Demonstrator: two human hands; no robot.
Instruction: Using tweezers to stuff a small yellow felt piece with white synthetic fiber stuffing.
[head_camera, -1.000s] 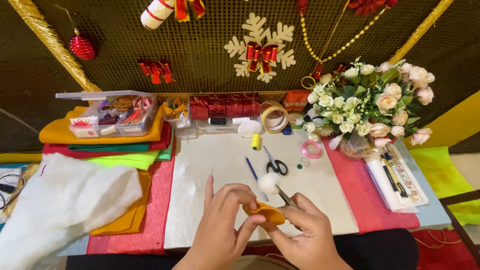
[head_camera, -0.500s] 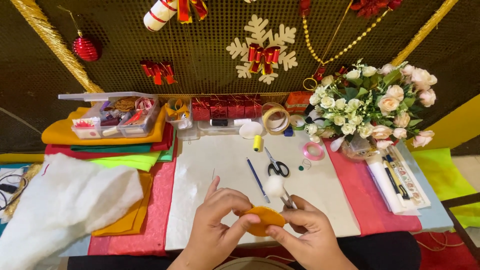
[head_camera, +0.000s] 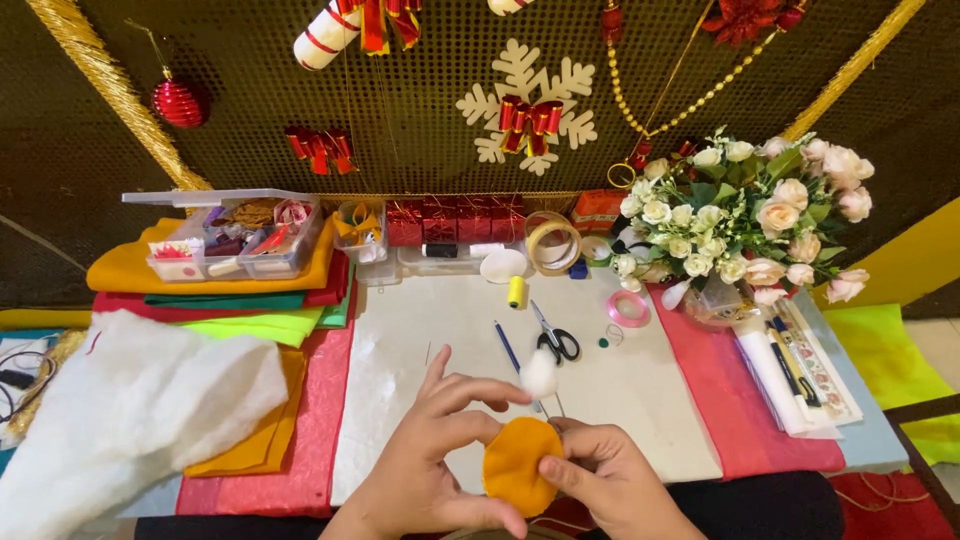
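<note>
Pinching an orange felt disc (head_camera: 519, 466) at 6 o'clock over the table (head_camera: 640, 400) — left hand (head_camera: 432, 460) closed on its left edge, right hand (head_camera: 610, 480) closed on its right. White stuffing tuft (head_camera: 539, 375) just at 12 — scissors (head_camera: 553, 338) beyond, batting pile (head_camera: 130, 410) at 9.

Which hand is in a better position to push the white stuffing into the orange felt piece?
Probably the left hand: its fingertips pinch the white stuffing just above the orange felt piece. The right hand grips the felt piece's lower right edge, so it seems busy holding it steady.
</note>
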